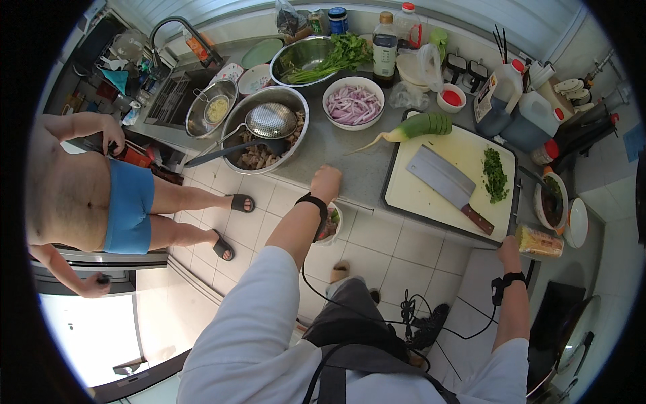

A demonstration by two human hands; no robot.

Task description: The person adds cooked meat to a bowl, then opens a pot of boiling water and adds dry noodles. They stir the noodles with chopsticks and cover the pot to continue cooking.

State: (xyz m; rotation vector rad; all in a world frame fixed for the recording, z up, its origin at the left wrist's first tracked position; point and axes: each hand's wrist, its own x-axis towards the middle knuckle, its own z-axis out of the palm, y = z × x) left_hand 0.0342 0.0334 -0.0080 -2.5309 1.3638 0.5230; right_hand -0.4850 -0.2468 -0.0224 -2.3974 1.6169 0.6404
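My left hand is closed in a fist at the front edge of the counter, below a white bowl of sliced purple onion. My right hand is also curled closed, by the near right corner of a cutting board and beside a packet of yellow food. Nothing shows in either hand. On the board lie a cleaver with a wooden handle, chopped green herbs and, across its far left corner, a green radish partly cut into slices.
At left stands a steel bowl of cut meat or mushrooms with a strainer over it. Behind are leafy greens, a sauce bottle and jugs. Another person stands left. Cables hang by my legs.
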